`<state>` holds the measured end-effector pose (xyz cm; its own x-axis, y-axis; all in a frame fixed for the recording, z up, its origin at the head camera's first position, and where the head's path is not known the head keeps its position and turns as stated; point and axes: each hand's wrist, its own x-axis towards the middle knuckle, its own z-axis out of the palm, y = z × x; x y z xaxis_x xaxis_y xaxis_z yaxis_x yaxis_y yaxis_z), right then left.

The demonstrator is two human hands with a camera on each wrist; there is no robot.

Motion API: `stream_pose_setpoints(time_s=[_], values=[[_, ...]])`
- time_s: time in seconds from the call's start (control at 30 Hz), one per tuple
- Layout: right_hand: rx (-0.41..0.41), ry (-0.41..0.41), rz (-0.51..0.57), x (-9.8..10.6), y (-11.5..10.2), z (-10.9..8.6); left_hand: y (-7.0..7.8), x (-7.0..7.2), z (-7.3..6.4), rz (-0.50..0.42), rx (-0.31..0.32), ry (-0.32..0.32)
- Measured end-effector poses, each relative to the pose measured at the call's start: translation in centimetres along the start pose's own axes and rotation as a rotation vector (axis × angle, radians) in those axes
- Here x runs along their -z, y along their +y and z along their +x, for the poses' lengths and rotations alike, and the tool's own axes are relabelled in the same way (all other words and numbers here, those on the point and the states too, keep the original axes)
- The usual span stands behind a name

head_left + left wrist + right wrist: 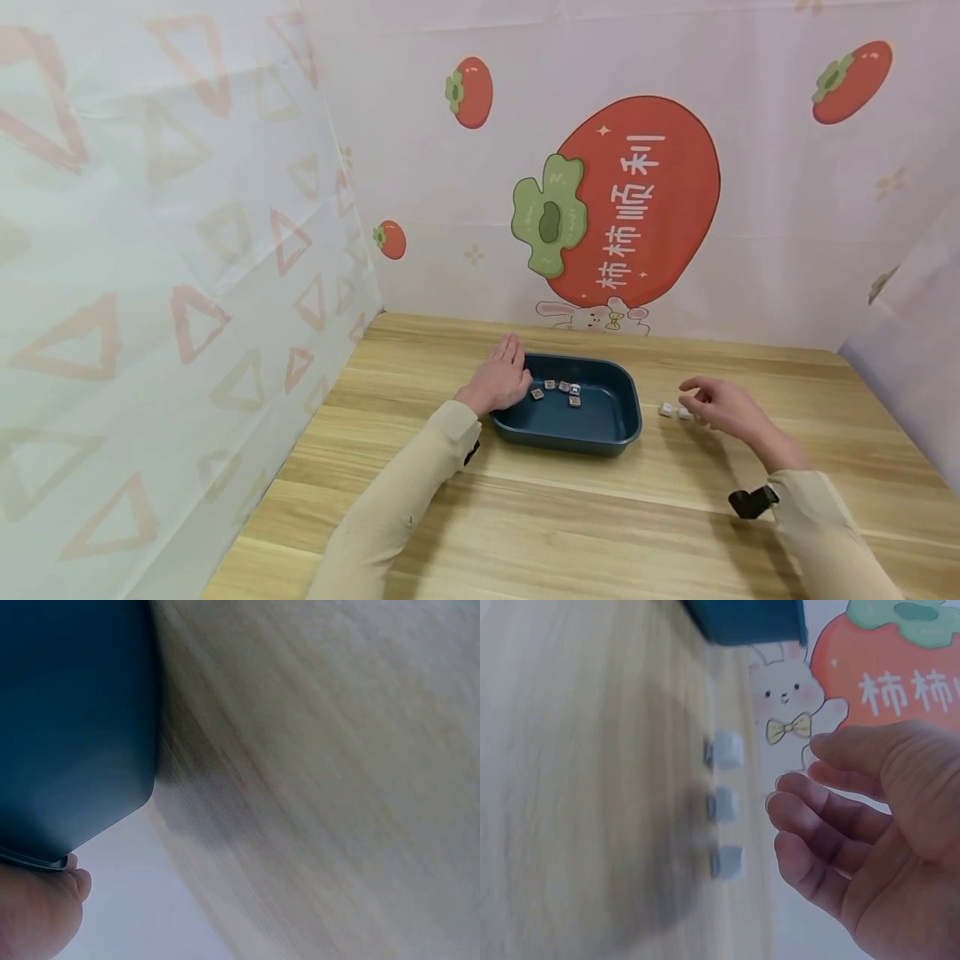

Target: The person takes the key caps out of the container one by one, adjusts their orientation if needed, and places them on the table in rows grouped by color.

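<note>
My left hand (501, 379) rests at the left end of a dark blue rectangular tray (562, 443), its fingers straight along the far left corner and its thumb over the rim. In the left wrist view part of that hand (37, 911) shows below the tray's outer wall (82, 735). Beyond the tray's right end, my right hand (723, 407) hovers with loosely bent fingers and nothing in them. Close by on the table are small white blocks (666, 410); the right wrist view shows three in a row, the middle white block (724, 804) near the fingertips.
Several small square pieces (574, 402), brownish on top with pale edges, lie inside the tray. The wooden table (525, 525) meets a printed backdrop (420, 167) at the back and a patterned sheet (187, 250) on the left.
</note>
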<state>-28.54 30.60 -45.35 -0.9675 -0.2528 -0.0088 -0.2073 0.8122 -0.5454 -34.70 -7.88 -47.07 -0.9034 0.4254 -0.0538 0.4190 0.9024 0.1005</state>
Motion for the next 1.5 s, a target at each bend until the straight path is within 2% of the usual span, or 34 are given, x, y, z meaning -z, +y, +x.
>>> stream_pose_setpoints(time_s=[0.17,0.4,0.9,1.23,1.5], values=[[-0.013,0.016,0.003,-0.1,-0.8,0.6,0.0,-0.2,0.1,-0.011,0.002,-0.002],[0.037,0.046,0.069,-0.2,-2.5,0.7,0.0,-0.2,0.1,-0.018,0.002,-0.004],[0.053,0.067,0.159,-2.1,-5.3,2.2,0.1,-0.3,0.1,-0.007,0.003,-0.001],[0.097,0.067,0.1,-3.1,-7.6,3.4,0.2,-0.2,0.1,0.009,-0.001,-0.002],[0.145,0.023,0.074,-4.2,-9.6,4.6,0.0,-0.3,0.3,0.007,0.002,0.009]])
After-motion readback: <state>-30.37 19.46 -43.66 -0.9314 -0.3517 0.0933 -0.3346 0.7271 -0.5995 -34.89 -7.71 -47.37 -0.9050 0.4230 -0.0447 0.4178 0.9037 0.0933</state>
